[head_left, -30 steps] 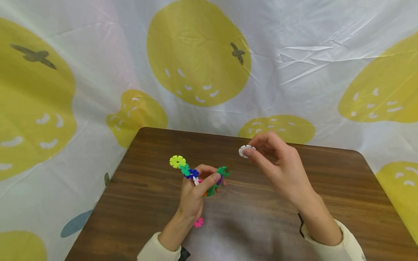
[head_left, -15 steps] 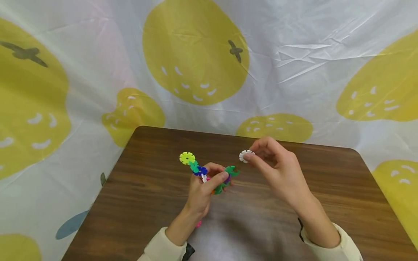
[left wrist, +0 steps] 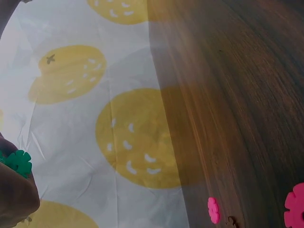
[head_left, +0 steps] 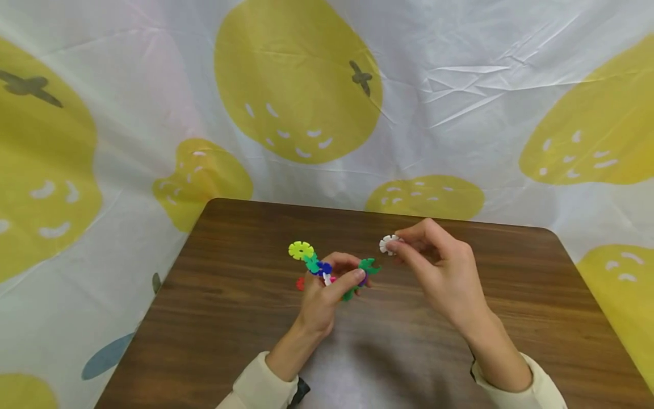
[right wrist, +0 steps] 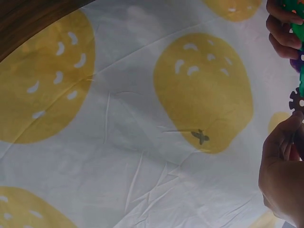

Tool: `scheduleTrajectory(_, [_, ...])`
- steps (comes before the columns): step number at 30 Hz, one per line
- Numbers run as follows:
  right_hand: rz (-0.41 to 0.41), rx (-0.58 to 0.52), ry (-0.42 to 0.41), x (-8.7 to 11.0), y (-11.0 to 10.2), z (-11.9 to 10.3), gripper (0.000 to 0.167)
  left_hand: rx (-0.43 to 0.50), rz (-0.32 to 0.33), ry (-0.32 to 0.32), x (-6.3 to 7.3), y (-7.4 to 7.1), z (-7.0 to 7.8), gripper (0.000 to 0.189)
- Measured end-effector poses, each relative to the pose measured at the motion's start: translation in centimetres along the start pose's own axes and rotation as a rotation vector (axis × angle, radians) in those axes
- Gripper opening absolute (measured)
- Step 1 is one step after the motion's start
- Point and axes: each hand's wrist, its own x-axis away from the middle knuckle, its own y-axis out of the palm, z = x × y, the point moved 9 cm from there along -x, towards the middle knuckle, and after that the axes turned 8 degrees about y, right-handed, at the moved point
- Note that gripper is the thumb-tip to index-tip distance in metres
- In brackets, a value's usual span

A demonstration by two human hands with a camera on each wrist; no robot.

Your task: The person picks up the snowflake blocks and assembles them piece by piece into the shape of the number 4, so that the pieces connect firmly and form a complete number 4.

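Presently: one white slotted disc (head_left: 388,245), which the grip of the right hand (head_left: 449,278) pinches near the green end piece (head_left: 367,264) of a multicoloured disc chain (head_left: 324,268). Left hand (head_left: 322,304): grip curls round the chain, above the wood-grain desk (head_left: 235,284). Apparent step: bringing disc to chain; next move calls for aligning slots. Behind: fruit-printed fabric (head_left: 434,34).

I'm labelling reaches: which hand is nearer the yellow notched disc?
Left. The left hand is just below and right of the yellow notched disc; the right hand, farther right, pinches a white notched disc.
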Motion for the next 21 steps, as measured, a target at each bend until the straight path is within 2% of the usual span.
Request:
scheduleTrajectory(4, [0.018, -0.008, -0.023, 0.3, 0.0, -0.3, 0.018, 0.011, -0.016, 0.036, -0.1, 0.3, 0.2, 0.015])
scheduleTrajectory(7, [0.041, -0.008, -0.040, 0.5, 0.0, -0.5, 0.019, 0.019, -0.009, 0.043, -0.1, 0.4, 0.3, 0.006])
scheduleTrajectory(11, [0.077, -0.059, -0.030, 0.7, 0.0, -0.2, 0.020, 0.025, 0.008, 0.028, 0.0, 0.3, 0.2, 0.025])
scheduleTrajectory(13, [0.094, -0.098, -0.016, 0.7, 0.0, 0.0, 0.020, 0.029, 0.014, 0.018, 0.1, 0.2, 0.1, 0.028])
scheduleTrajectory(19, [0.125, -0.224, -0.019, 0.9, 0.3, 0.5, 0.017, 0.051, 0.041, 0.009, 0.2, -0.1, 0.0, 0.006])
scheduleTrajectory(21, [0.129, -0.241, -0.012, 0.8, 0.5, 0.7, 0.016, 0.056, 0.051, 0.009, 0.2, -0.2, -0.1, 0.011])
